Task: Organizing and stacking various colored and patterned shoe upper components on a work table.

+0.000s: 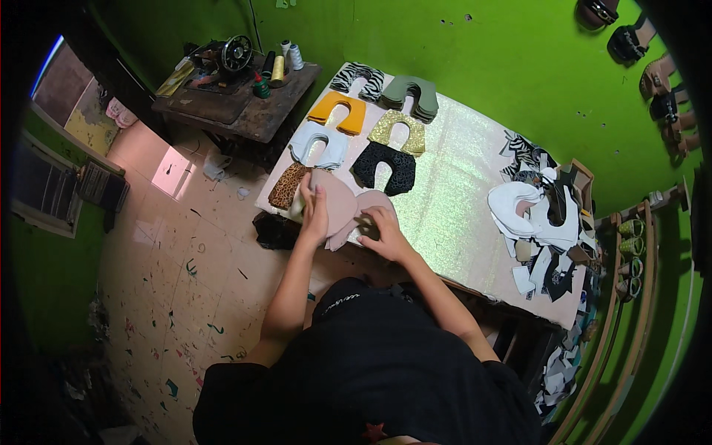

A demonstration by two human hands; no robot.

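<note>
My left hand (315, 213) grips a fan of pale pink shoe-upper cutouts (337, 194), thumb over the front face, above the near left corner of the table. Against the right-hand part of this bunch, my right hand (383, 234) has its thumb and fingers spread, with fingertips at the pieces' edge. Partly covered by the pink bunch is a leopard-print stack (287, 185). Just beyond lie arched stacks in white (317, 143) and patterned black (383, 169). Farther back are orange (336, 111), glittery gold (410, 134), zebra-print (357, 77) and grey-green (421, 96) ones.
Shimmery pale sheeting (460, 200) covers the table. Its right end carries a heap of white and black offcuts (538, 215) beside a cardboard box (582, 182). A sewing machine (230, 55) with thread cones (278, 70) stands back left. Scraps litter the floor (200, 297); sandals hang along the right wall.
</note>
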